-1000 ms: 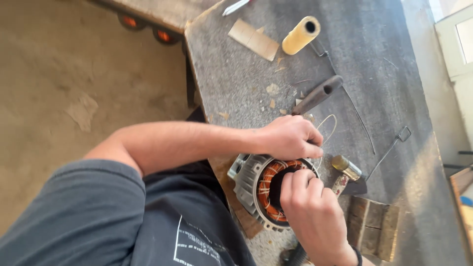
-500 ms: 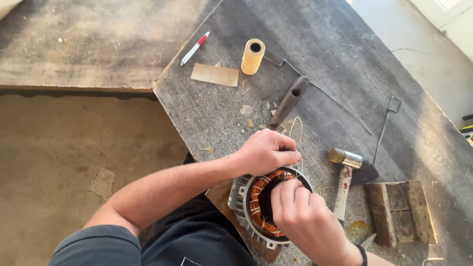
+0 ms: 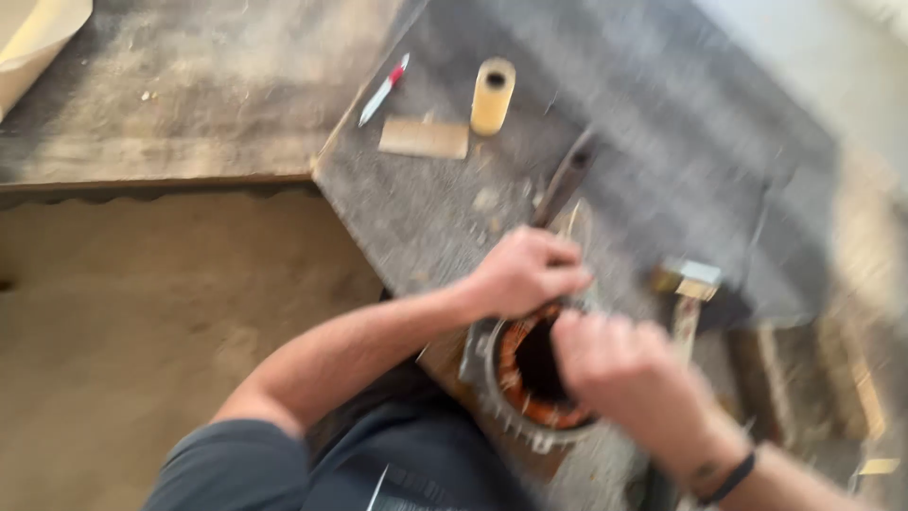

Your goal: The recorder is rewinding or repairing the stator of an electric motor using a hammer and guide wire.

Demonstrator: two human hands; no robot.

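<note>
Your left hand (image 3: 520, 274) sits curled on the far rim of the motor stator (image 3: 530, 378), which rests at the near edge of the counter (image 3: 662, 170) right in front of you; fingers look closed on the rim or on smth thin there, but the frame's too blurred to tell which. Right hand (image 3: 624, 364) is bunched over the bore w/ fingertips pinched near the copper windings (image 3: 511, 364); can't tell what it's pinching, if anything. To work this well, I'd keep the left hand bracing the housing so it doesn't rock, and keep the right-hand pull short and in line w/ the slots, since copper probably nicks easily. The hammer (image 3: 686, 293) lies just beyond the stator and the dark tool handle (image 3: 566, 180) just past your left knuckles. Roll of tape (image 3: 493, 95), marker (image 3: 384, 90) and card strip (image 3: 424, 138) are well apart, at the far side.
</note>
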